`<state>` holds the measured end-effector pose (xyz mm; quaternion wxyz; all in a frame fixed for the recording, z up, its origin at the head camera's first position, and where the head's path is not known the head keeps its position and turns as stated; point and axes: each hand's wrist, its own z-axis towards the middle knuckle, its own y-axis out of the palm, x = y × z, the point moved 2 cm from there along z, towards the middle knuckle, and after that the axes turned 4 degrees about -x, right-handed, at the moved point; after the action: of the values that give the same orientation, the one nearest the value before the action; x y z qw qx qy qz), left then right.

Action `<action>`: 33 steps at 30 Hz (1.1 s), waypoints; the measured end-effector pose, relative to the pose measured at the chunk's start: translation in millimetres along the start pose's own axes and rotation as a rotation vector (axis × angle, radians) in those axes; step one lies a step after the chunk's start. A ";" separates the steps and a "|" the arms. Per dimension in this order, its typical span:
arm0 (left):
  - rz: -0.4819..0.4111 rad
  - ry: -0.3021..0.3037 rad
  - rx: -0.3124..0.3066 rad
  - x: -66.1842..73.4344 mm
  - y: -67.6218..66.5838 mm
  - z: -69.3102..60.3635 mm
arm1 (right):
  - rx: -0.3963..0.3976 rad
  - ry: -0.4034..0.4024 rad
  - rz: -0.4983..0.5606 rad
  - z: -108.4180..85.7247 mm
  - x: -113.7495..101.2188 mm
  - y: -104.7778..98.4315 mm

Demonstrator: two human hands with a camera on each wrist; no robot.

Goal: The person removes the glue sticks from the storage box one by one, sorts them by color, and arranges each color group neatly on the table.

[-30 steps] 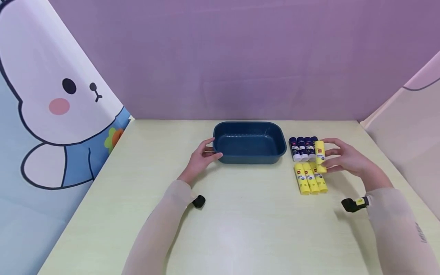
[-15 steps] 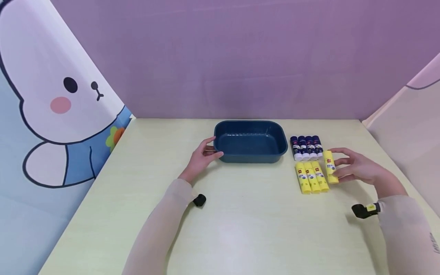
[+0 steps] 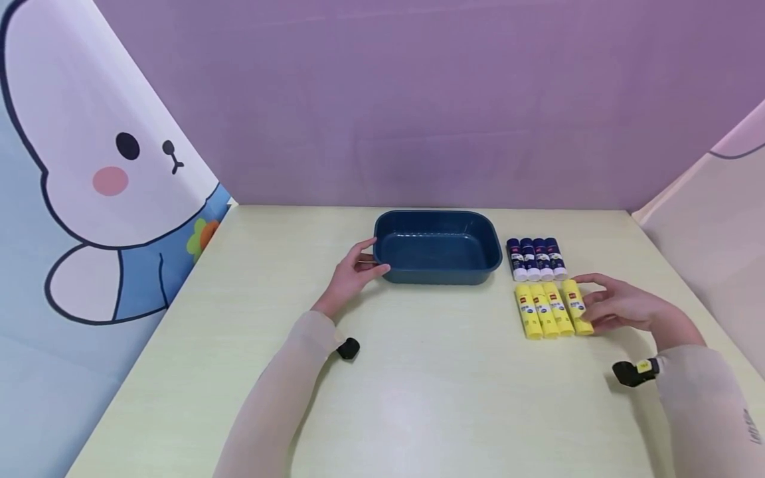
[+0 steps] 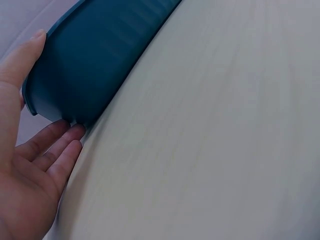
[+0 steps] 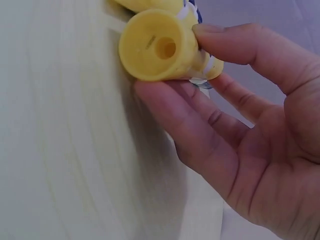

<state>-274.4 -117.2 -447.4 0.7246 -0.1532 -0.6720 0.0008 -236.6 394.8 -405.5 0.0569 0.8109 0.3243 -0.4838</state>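
In the head view, my right hand (image 3: 624, 307) pinches the rightmost yellow glue stick (image 3: 577, 309) between thumb and fingers, low at the table. It lies slightly tilted beside several other yellow glue sticks (image 3: 542, 312) in a row. The right wrist view shows the hollow end of that glue stick (image 5: 150, 47), with the thumb on one side and a finger underneath. My left hand (image 3: 354, 271) holds the left end of a dark blue plastic tray (image 3: 439, 275). In the left wrist view, the thumb is at the tray's rim and several fingertips touch its wall (image 4: 90, 55).
Several dark blue glue sticks with white ends (image 3: 536, 260) lie in a row behind the yellow ones, right of the tray. A pale wooden table (image 3: 442, 378) meets a purple backdrop (image 3: 436, 106). A cartoon-print sheet (image 3: 78, 279) hangs at the left.
My right hand has moved the yellow glue stick from above the rows rightward and down to the right end of the yellow row. The left hand stays at the tray.
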 end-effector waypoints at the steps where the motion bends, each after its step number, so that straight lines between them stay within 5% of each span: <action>1: 0.001 0.000 -0.001 0.0 0.0 -0.1 | 0.002 0.008 -0.009 0.3 -0.4 0.8; 17: -0.002 -0.012 -0.005 1.3 0.0 -1.4 | 0.031 0.109 -0.176 0.1 -9.7 9.8; 33: -0.007 -0.008 -0.003 1.0 0.8 -1.2 | 0.033 0.109 -0.179 -0.8 -9.1 11.3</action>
<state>-273.0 -116.6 -446.7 0.7216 -0.1518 -0.6755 -0.0021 -232.3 381.9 -400.2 -0.0175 0.8047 0.3901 -0.4472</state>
